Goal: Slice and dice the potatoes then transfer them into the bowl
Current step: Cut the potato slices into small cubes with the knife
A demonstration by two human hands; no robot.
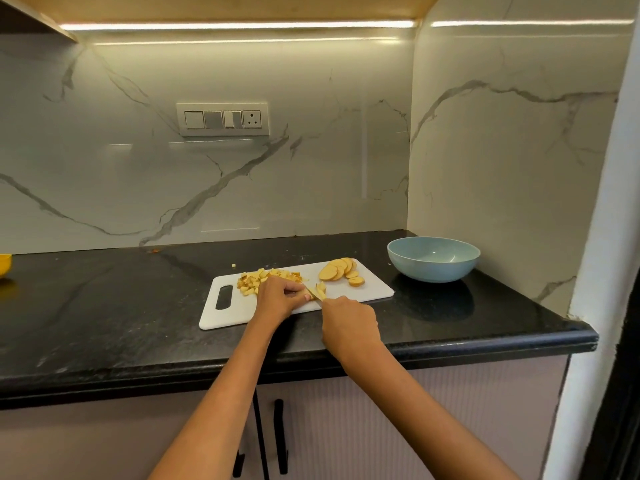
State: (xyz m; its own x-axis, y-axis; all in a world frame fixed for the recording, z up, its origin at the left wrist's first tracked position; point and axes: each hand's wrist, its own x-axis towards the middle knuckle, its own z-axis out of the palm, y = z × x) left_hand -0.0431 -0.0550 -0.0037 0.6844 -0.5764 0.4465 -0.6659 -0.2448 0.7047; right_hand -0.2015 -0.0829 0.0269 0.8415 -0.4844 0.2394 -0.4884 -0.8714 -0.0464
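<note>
Gripping a knife point(316, 293), right hand point(349, 323); left hand point(278, 296) pinches potato strips point(321, 288).

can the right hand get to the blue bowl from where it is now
Probably yes. The bowl sits open on the counter to the right of the cutting board, with nothing between it and the right hand. But that hand grips a knife, so it would have to stop cutting first.
</note>
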